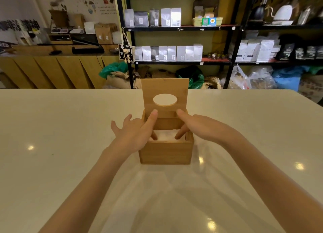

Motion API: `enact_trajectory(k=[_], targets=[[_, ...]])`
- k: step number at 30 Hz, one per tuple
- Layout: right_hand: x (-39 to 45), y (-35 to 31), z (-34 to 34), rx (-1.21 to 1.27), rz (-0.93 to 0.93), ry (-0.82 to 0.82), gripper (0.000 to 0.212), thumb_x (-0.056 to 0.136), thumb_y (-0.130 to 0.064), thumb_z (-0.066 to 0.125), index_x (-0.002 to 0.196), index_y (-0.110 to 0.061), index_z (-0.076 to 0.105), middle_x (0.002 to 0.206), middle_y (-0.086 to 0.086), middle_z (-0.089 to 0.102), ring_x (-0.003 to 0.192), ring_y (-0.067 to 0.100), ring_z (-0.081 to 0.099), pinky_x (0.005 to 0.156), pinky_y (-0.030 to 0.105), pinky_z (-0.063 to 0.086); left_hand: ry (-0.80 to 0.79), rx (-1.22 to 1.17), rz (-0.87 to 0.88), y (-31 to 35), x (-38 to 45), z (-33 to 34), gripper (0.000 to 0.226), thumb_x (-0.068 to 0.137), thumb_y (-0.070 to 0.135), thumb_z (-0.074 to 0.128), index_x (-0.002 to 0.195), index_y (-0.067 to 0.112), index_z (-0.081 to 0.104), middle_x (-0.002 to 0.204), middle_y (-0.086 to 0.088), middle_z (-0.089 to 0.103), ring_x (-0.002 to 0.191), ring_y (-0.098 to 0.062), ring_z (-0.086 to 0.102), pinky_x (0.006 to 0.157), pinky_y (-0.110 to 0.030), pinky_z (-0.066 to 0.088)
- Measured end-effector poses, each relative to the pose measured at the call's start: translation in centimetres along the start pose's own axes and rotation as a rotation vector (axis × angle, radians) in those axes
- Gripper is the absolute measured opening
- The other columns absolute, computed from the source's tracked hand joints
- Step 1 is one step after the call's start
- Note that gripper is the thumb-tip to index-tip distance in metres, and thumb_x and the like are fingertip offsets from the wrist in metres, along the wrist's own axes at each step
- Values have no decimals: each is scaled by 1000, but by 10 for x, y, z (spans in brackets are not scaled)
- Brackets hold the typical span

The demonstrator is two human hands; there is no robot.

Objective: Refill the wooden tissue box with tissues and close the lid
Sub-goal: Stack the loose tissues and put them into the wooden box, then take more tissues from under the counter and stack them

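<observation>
The wooden tissue box [166,152] stands in the middle of the white table [70,127], its top open. Its lid [165,87], with an oval hole, stands upright at the back of the box. White tissues [166,134] lie inside the box. My left hand [136,131] is at the box's left side, thumb dipping onto the tissues and index finger reaching up to the lid's lower edge. My right hand [197,126] is at the right side, a finger pressing down on the tissues, the thumb near the lid. Neither hand grips anything.
Beyond the table's far edge stand black metal shelves [234,45] with bags and kettles, with sacks and plastic bags on the floor beneath. A wooden counter [52,70] runs along the left.
</observation>
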State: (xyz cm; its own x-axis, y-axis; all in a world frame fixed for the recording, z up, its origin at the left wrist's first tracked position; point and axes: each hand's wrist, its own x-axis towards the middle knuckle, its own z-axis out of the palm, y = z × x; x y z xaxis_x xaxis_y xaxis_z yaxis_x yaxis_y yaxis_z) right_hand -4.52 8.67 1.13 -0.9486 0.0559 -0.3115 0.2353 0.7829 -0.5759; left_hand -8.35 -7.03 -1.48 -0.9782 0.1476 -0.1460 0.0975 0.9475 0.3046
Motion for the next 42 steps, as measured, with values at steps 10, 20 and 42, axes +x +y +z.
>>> enact_trajectory(k=[10,20,42], targets=[[-49,-15,-25,45,-70,107,56,94,-53,21,128,-22,54,148,-2,38,133,18,36,102,32,26,25,-18,225,-7,-26,-36,63,88,58,3,139,35,34,158,4,8,145,-19,-8,116,-54,2],[-136,17,83,-178,-203,611,57,96,-43,31,147,-26,11,158,-8,14,144,6,4,116,27,7,320,7,485,-37,-130,32,66,79,66,-1,134,42,-29,137,25,-41,125,4,-43,109,-34,-22],[-224,178,312,-566,-91,573,63,87,-22,38,143,-6,14,149,16,31,141,28,24,115,39,7,222,165,494,-125,-255,261,65,92,49,18,146,20,-4,156,1,-19,144,-17,-9,113,-42,-8]])
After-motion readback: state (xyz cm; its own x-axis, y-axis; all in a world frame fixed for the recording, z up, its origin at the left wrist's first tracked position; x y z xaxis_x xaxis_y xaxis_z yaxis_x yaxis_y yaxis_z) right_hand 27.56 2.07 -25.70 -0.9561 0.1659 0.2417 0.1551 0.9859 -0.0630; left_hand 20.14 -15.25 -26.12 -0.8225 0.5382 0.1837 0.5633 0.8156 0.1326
